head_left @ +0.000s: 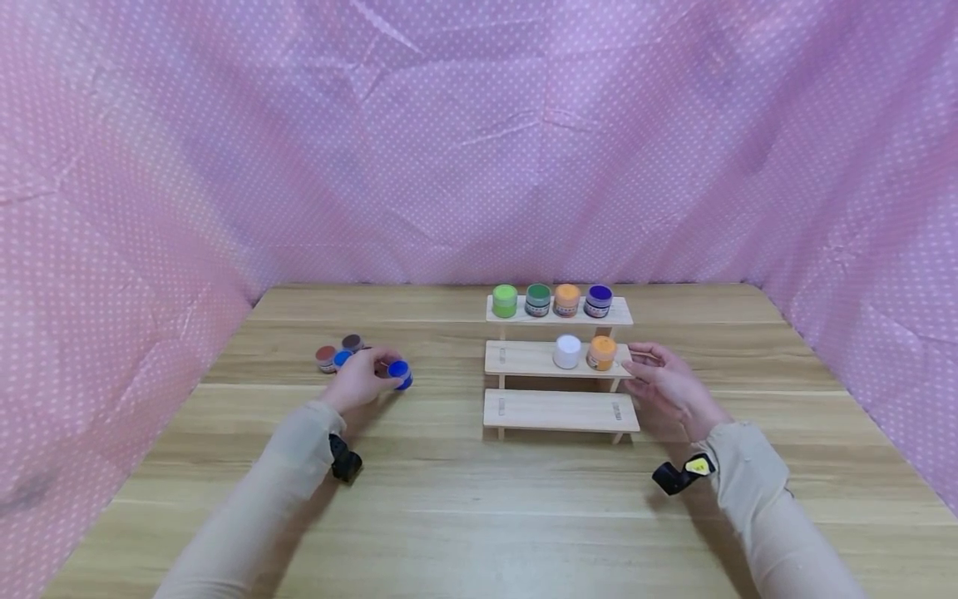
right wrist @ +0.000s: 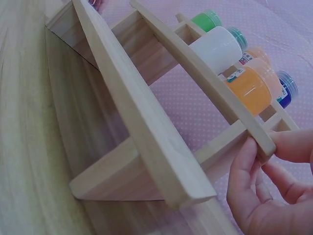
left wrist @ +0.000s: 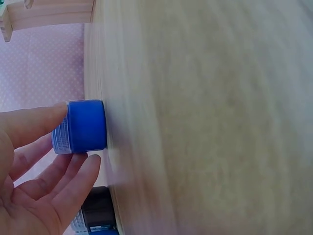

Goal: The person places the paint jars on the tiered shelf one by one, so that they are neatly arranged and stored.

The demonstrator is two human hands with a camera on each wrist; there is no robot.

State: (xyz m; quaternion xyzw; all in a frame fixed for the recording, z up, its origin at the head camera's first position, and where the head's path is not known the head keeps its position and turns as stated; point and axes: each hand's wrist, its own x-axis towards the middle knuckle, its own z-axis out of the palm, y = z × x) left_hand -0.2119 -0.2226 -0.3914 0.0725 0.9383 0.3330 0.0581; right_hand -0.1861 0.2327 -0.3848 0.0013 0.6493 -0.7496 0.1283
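On the left of the table, my left hand (head_left: 362, 381) pinches a blue paint jar (head_left: 400, 374) by its clear lid between thumb and fingers. In the left wrist view the blue jar's base (left wrist: 88, 126) stands against the tabletop. My right hand (head_left: 669, 384) grips the right end of the middle step of a three-step wooden rack (head_left: 561, 409); the right wrist view shows thumb and fingers on that board's corner. An orange paint jar (head_left: 602, 353) and a white paint jar (head_left: 567, 353) stand on the middle step, close to the right hand.
Light green (head_left: 505, 301), dark green (head_left: 538, 300), pale orange (head_left: 566, 300) and purple (head_left: 599, 301) jars line the top step. Beside my left hand sit a brown-red jar (head_left: 326, 358), a dark jar (head_left: 352, 342) and another blue jar (head_left: 342, 358). A pink dotted cloth (head_left: 479, 166) hangs behind the table.
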